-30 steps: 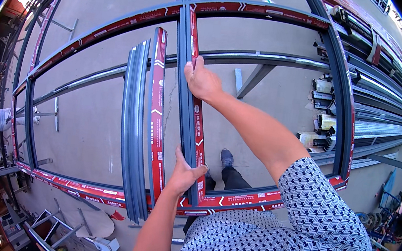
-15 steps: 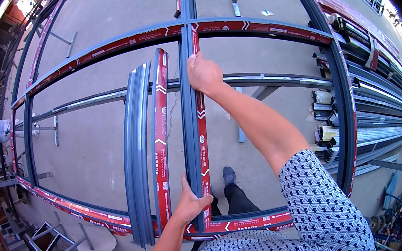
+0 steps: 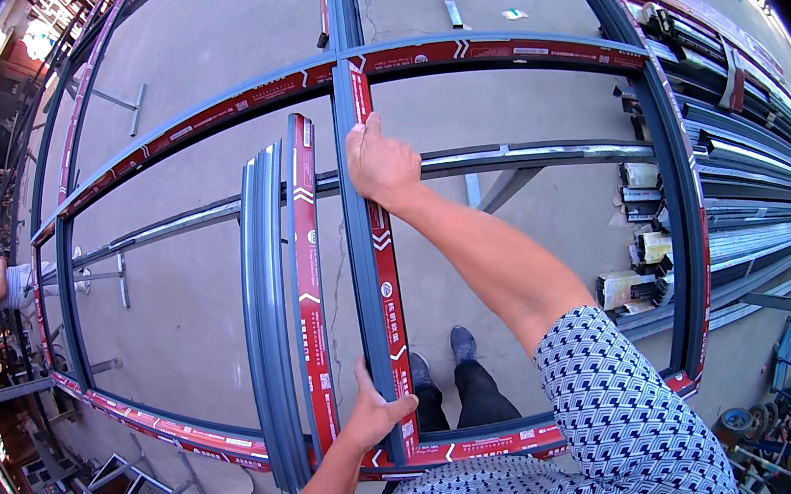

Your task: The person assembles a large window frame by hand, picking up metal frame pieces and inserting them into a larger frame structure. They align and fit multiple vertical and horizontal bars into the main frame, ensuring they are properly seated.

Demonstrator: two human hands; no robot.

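My right hand is closed around the upper part of a dark grey metal profile with red printed film along one side. Lower down, my left hand grips the same profile near its near end, thumb lying across the film. This bar runs lengthwise between the far crossbar and the near rail of a large grey frame. Left of it lie two loose lengths: a profile with red film and a wider bare grey profile. Both rest across a support bar and the near rail.
Stacked metal profiles fill the right side beyond the frame's right rail. Beneath the frame runs a metal support bar on stands. My shoes are on the floor inside the frame. Another person is at the far left.
The view has shifted slightly, so the frame sits a little differently and both my shoes show more. Both hands keep their hold on the profile, at about the same places.
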